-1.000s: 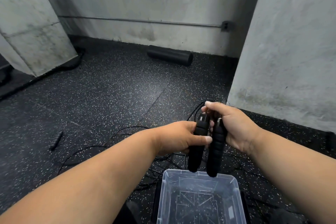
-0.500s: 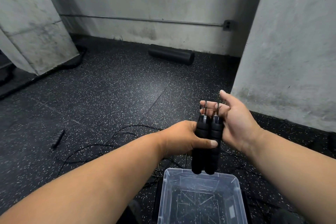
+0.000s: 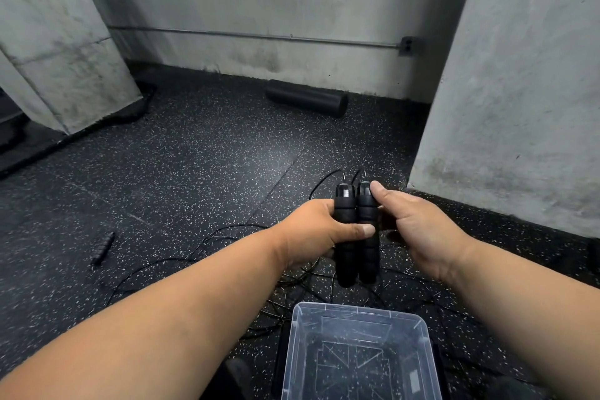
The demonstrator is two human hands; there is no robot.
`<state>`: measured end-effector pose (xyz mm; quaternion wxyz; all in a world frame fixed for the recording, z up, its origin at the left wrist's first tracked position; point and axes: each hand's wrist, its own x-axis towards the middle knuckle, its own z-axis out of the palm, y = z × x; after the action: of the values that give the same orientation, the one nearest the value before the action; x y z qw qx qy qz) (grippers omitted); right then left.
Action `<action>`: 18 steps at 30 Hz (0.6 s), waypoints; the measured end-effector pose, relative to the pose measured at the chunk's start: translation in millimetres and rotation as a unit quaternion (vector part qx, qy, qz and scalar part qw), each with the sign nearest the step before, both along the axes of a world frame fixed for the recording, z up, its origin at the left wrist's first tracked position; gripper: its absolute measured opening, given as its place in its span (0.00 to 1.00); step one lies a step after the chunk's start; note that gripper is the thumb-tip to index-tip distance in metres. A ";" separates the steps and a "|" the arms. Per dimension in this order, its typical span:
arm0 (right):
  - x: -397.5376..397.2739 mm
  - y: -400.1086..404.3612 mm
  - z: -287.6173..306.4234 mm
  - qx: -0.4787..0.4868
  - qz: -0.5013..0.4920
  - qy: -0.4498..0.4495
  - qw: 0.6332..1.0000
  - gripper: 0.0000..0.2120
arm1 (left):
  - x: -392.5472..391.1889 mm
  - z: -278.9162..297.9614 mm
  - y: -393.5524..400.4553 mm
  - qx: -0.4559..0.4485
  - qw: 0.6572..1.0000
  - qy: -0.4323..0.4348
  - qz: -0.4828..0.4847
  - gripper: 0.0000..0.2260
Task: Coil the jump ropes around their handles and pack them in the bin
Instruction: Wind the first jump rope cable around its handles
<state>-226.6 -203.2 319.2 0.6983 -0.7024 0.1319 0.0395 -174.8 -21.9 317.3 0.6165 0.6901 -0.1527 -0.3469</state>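
A speckled black rubber floor fills the view, hemmed in by concrete walls, with a black foam roller lying against the far wall. Near the bottom edge sits a clear plastic bin, open and with nothing in it. Thin black rope sprawls in loose loops on the floor between the bin and the hands, none of it wound yet. A separate lone handle lies on the floor well off to the left (probably from another rope).

Above the bin and a little beyond it, the left hand clenches two black foam handles held upright side by side and touching, thumb across their fronts. The right hand touches the top of the right handle with its thumb; its other fingers are hidden, so whether it truly grips cannot be told.

This looks like the very start of coiling: handles paired, wrapping not begun. The next move likely calls for the right hand to catch the rope where it leaves the handle tops and wind it around both, keeping it taut so the slack does not snag.
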 end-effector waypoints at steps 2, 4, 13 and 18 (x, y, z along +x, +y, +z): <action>0.3 0.4 0.5 -0.010 0.009 -0.024 1.000 0.23 | -0.2 0.1 -0.4 -0.014 1.000 0.008 0.004 0.06; 0.2 2.6 2.2 0.001 0.009 -0.033 0.999 0.22 | -0.6 0.4 -0.8 -0.022 1.000 0.010 0.007 0.05; 1.4 1.0 -3.6 0.002 0.016 -0.029 0.999 0.24 | 1.5 4.5 5.6 -0.008 1.000 -0.003 -0.011 0.03; 1.5 1.7 -4.8 -0.016 0.033 -0.036 0.999 0.26 | 2.7 4.9 7.1 -0.004 1.000 0.003 -0.006 0.09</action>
<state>-225.0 -201.5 314.4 0.6899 -0.7182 0.0840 0.0353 -172.1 -14.8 322.1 0.6176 0.6860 -0.1561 -0.3516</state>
